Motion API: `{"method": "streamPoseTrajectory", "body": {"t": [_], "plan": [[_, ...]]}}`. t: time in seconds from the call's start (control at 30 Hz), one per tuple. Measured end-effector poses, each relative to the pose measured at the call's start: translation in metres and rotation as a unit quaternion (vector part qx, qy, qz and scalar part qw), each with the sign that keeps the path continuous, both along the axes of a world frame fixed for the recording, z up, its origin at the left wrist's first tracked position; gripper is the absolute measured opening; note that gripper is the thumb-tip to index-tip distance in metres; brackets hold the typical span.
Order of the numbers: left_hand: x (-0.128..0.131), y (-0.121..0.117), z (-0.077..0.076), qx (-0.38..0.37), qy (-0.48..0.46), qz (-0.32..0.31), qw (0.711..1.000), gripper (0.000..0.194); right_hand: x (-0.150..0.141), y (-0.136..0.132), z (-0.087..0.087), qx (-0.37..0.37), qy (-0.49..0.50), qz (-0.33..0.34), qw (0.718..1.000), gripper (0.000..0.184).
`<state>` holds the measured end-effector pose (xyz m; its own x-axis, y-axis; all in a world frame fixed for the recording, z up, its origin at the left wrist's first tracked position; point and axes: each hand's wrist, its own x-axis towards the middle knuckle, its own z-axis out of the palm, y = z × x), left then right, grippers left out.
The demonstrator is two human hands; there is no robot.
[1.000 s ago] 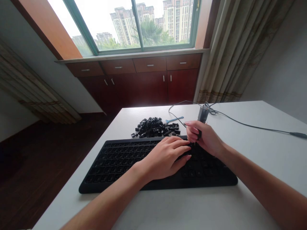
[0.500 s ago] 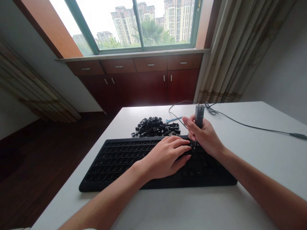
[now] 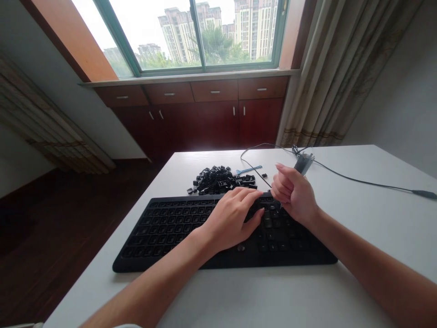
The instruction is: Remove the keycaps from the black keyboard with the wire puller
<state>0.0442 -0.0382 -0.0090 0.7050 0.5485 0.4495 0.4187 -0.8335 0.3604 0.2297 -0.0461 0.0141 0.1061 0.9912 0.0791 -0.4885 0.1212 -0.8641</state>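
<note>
A black keyboard (image 3: 146,265) lies before me, its left part stripped to square sockets while keycaps sit on its right part. Across its middle rests my left hand (image 3: 232,218), open, fingers stretched toward the right section with the thumb apart. My right hand (image 3: 295,193) is closed around a keycap puller (image 3: 303,162) with a dark handle, its clear end sticking out above the fist and tilted right. The fist hides the middle of the tool; thin wire shows faintly below, over the keyboard's upper right. Behind the keyboard is a heap of loose black keycaps (image 3: 218,179).
A blue tool (image 3: 249,170) and a single keycap (image 3: 264,175) lie beyond the keyboard on the white table (image 3: 266,296). A black cable (image 3: 358,180) runs from the keyboard's back, bunches, then stretches right. Cabinets (image 3: 205,123) stand under the window.
My right hand has turned and shifted right, tipping the puller from upright to slanted. My left fingers have drawn back left. The single keycap behind the keyboard has come into view.
</note>
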Motion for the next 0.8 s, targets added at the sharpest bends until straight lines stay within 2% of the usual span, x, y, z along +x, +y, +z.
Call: {"method": "streamPoseTrajectory", "body": {"t": [0.17,0.27,0.4,0.63,0.8], "plan": [[0.001,-0.001,0.0,0.005,0.016,-0.036,0.999,0.026,-0.003,-0.002,-0.001,0.031,0.016,-0.038,0.999,0.057],[0.002,-0.002,0.001,0.011,0.019,-0.062,0.998,0.026,-0.001,-0.001,0.0,0.031,0.013,-0.023,0.999,0.057],[0.002,-0.002,0.002,0.012,0.021,-0.071,0.997,0.025,0.001,0.003,0.003,-0.003,0.022,0.014,1.0,0.057],[0.002,-0.001,0.001,0.012,0.024,-0.084,0.996,0.026,0.001,0.013,0.009,-0.094,0.017,-0.015,0.995,0.055],[0.001,-0.002,0.001,0.012,0.035,-0.084,0.996,0.027,0.002,0.016,0.008,-0.123,-0.002,-0.039,0.992,0.055]]}}
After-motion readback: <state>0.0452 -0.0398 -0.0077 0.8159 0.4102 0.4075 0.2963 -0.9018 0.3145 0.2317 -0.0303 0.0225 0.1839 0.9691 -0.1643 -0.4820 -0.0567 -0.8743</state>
